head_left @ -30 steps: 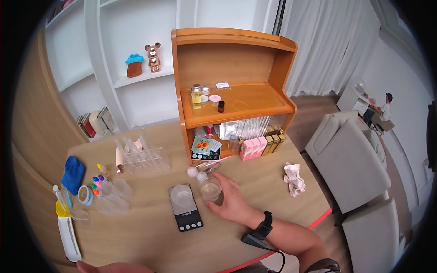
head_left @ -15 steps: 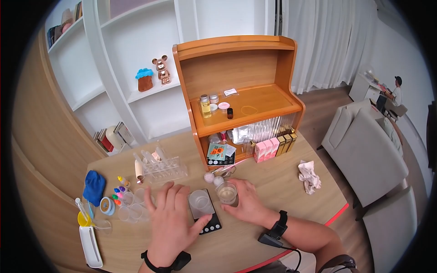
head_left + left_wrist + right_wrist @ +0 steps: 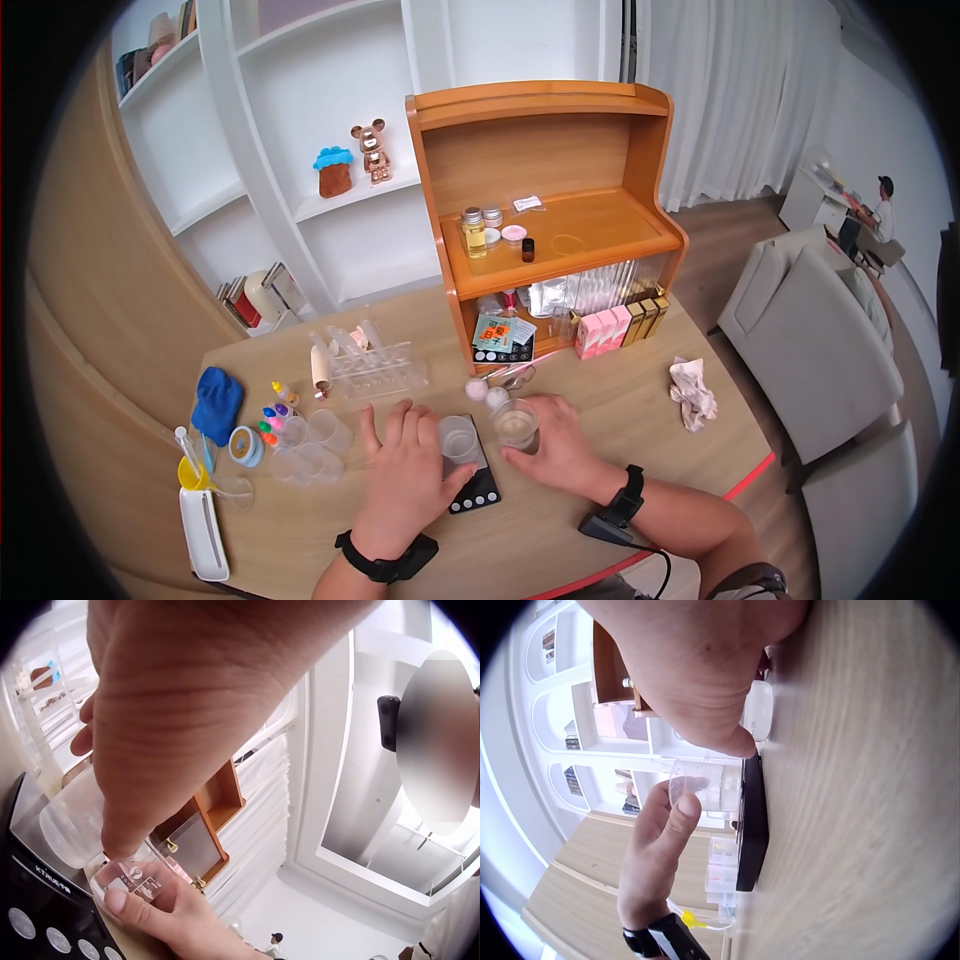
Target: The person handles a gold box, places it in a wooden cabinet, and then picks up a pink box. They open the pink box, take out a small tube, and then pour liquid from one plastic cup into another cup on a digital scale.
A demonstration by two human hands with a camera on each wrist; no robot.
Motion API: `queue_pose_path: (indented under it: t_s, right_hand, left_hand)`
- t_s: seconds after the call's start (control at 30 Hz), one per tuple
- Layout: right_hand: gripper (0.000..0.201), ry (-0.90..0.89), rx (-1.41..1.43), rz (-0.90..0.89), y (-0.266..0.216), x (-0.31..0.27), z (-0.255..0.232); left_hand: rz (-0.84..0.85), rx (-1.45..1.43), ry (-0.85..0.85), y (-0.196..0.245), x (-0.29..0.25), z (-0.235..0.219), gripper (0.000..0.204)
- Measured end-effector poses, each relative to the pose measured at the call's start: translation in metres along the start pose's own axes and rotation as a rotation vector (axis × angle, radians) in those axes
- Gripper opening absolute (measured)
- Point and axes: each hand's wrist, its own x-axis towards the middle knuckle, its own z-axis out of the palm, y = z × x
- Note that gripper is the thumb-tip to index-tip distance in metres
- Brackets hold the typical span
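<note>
"Where the two hands come together over the worktop (image 3: 270,540), what is each one doing?"

"The right hand (image 3: 560,450) grasps a clear measuring cup (image 3: 517,425) with liquid in it, thumb on the near side. It's just beside the digital scale (image 3: 476,492). Part of the cup's wall is behind the fingers, and I can't read its markings fully, even in the left wrist view."

"And the left hand (image 3: 405,490)?"

"Released, I'd say: the fingers are spread, the thumb reaching over the scale. A translucent plastic cup (image 3: 457,437) stands upright on the scale, between index finger and thumb. Whether they touch it, I can't tell (the right wrist view lays the thumb across its rim, but that could be overlap)."

"Can you see all of the scale?"

"Only partly; the cup and the left thumb cover some of it. I can make out round buttons along the near end, but no reading."

"What's beyond the hands?"

"Two pale balls (image 3: 486,393) by the measuring cup, and a clear rack (image 3: 385,375) of tubes farther left. The empty-looking cups (image 3: 310,445) nearer the left hand overlap too much to count."
</note>
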Motion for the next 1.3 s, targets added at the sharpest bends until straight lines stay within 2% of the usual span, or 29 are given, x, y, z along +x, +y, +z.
queue_pose_path:
  t_s: [0.37,0.57,0.77,0.83,0.93,1.03,1.3]
  right_hand:
    - [0.067,0.024,-0.081,0.018,-0.003,0.001,-0.002]
    - [0.066,0.008,-0.032,0.053,-0.001,-0.001,-0.003]
    - [0.063,0.016,-0.036,0.024,-0.002,-0.002,0.001]
    - [0.064,0.032,-0.010,0.026,-0.001,-0.002,0.001]
    - [0.066,0.012,0.008,0.027,0.000,-0.001,0.000]
    - [0.066,0.013,-0.008,0.028,-0.002,-0.001,-0.001]
    - [0.066,0.000,-0.026,0.023,0.000,-0.001,0.000]
  left_hand:
    - [0.008,-0.014,0.024,-0.001,0.001,0.007,0.076]
    - [-0.053,-0.170,-0.025,-0.002,0.002,0.011,0.082]
    - [-0.122,-0.311,0.059,-0.007,-0.013,0.030,0.083]
    - [-0.192,-0.484,0.134,-0.009,-0.019,0.034,0.081]
    - [-0.189,-0.558,0.197,-0.012,-0.025,0.050,0.080]
    - [-0.215,-0.613,0.221,-0.006,-0.026,0.064,0.079]
    - [-0.187,-0.586,0.251,-0.002,-0.027,0.067,0.080]
